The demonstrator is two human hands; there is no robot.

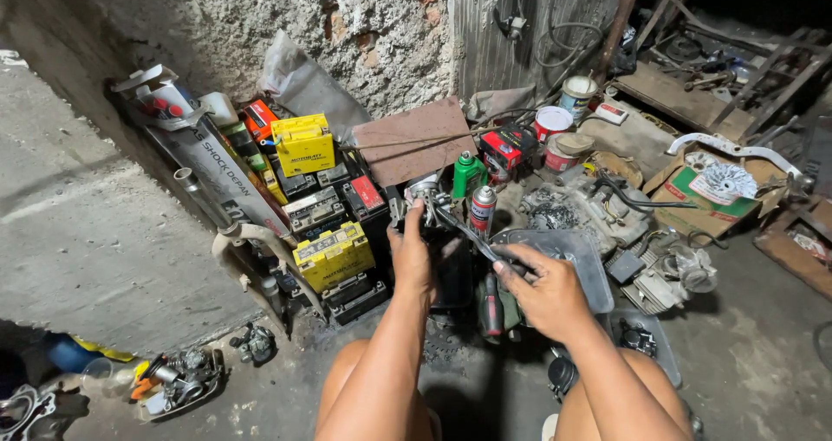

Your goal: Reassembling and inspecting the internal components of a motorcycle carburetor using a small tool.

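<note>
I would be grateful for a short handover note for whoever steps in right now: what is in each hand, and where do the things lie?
Left hand: closed around a small metal part, held up over the floor.
Right hand: grips the handle of a slim metal tool, whose tip reaches the part.
Nearby: a red-handled screwdriver lies on the floor below the hands, a grey tray sits by the right hand, a spray can and a green bottle stand just behind, and yellow batteries are stacked on the left.
Done and left: the tool is on the part; how far the work has got cannot be told.
</note>
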